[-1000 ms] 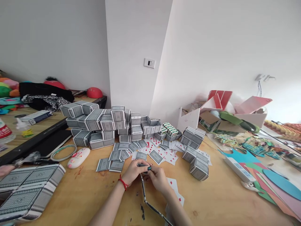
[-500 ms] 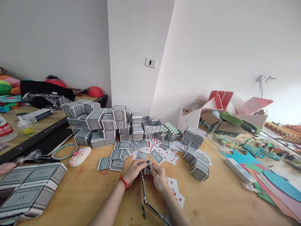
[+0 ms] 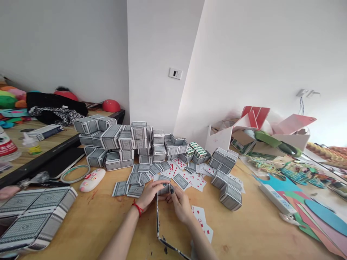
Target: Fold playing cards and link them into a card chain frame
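Between my hands is a chain of joined playing cards point(image 3: 157, 220), seen mostly edge-on. It drops from my fingers, bends near the table and runs off toward the lower right. My left hand point(image 3: 151, 194), with a red cord at the wrist, is closed on its upper end, fingers along the top edge. My right hand point(image 3: 180, 205) pinches the same end from the right, some fingers tucked behind it. A grey patterned card back point(image 3: 164, 190) shows between the fingertips. Loose cards point(image 3: 187, 180), face up and face down, lie just beyond. Two or more diamond cards point(image 3: 200, 220) lie beside my right forearm.
Stacked card-built blocks point(image 3: 116, 141) stand at the back left. Another card structure point(image 3: 230, 196) is to the right, and a larger one point(image 3: 29, 220) at the left edge. A white mouse point(image 3: 92, 180), a power strip point(image 3: 278, 199) and coloured paper point(image 3: 325, 216) lie around.
The card chain has swung left and stands straighter, and its bend has shifted left. My left hand has moved slightly left. More of the card back shows between my fingers.
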### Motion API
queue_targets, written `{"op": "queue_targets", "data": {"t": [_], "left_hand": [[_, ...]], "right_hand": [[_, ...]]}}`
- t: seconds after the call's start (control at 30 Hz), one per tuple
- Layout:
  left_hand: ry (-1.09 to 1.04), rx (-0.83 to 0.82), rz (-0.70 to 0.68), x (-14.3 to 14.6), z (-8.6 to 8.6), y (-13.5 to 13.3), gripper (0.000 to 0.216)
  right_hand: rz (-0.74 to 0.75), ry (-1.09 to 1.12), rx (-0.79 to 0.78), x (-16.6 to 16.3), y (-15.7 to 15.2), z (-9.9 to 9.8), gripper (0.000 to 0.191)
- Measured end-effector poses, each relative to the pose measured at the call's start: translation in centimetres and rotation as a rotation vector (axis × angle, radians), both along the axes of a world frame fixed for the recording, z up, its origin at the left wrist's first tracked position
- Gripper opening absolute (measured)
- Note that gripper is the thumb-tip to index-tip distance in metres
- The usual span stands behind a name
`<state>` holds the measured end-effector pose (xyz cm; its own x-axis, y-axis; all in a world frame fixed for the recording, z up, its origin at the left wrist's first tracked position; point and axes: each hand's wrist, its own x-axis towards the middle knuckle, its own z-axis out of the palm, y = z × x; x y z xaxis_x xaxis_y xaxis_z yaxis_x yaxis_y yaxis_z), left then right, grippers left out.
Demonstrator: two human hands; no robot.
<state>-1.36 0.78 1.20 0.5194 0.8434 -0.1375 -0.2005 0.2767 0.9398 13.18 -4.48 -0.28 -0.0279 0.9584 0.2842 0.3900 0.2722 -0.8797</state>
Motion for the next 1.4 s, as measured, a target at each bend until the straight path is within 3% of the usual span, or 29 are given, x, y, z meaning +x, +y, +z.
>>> {"op": "queue_targets", "data": {"t": [0.17,0.23,0.33,0.43,0.5,0.63,0.73,0.97,1.07,1.13,1.4], "left_hand": [[0.031,0.008,0.034,-0.8,0.1,0.6,0.029],[0.05,0.012,0.168,-1.0,-0.1,1.0,0.027],[0.042,0.027,0.421,-1.4,-0.7,1.8,0.028],[0.06,0.046,0.615,-1.9,-1.1,2.3,0.031],[0.078,0.053,0.675,-2.1,-1.3,2.4,0.032],[0.051,0.028,0.661,-2.0,-1.4,2.4,0.028],[-0.034,-0.009,0.601,-1.7,-1.5,2.5,0.026],[-0.109,-0.028,0.498,-1.1,-1.8,2.2,0.03],[-0.099,-0.03,0.474,-0.8,-1.9,2.1,0.031],[-0.095,-0.035,0.468,-0.7,-2.0,2.1,0.03],[-0.084,-0.018,0.426,-0.4,-2.5,2.1,0.027]], "right_hand": [[-0.056,0.051,-0.08,0.8,1.4,-0.4,0.047],[-0.114,0.068,-0.13,1.2,2.5,-0.9,0.044],[-0.184,-0.066,-0.067,1.5,3.9,-1.5,0.028],[-0.171,-0.23,-0.041,1.1,5.0,-1.6,0.041],[-0.149,-0.311,-0.054,0.6,5.6,-1.6,0.055],[-0.111,-0.327,-0.08,-0.1,6.5,-1.4,0.061],[-0.127,-0.218,-0.099,0.2,6.2,-1.0,0.059],[0.044,0.483,-0.275,1.7,3.2,-0.3,0.033],[0.095,0.818,-0.4,1.9,2.5,-0.8,0.035],[0.097,0.929,-0.428,1.9,2.2,-1.2,0.036],[0.099,0.784,-0.348,1.3,1.8,-1.4,0.032]]}}
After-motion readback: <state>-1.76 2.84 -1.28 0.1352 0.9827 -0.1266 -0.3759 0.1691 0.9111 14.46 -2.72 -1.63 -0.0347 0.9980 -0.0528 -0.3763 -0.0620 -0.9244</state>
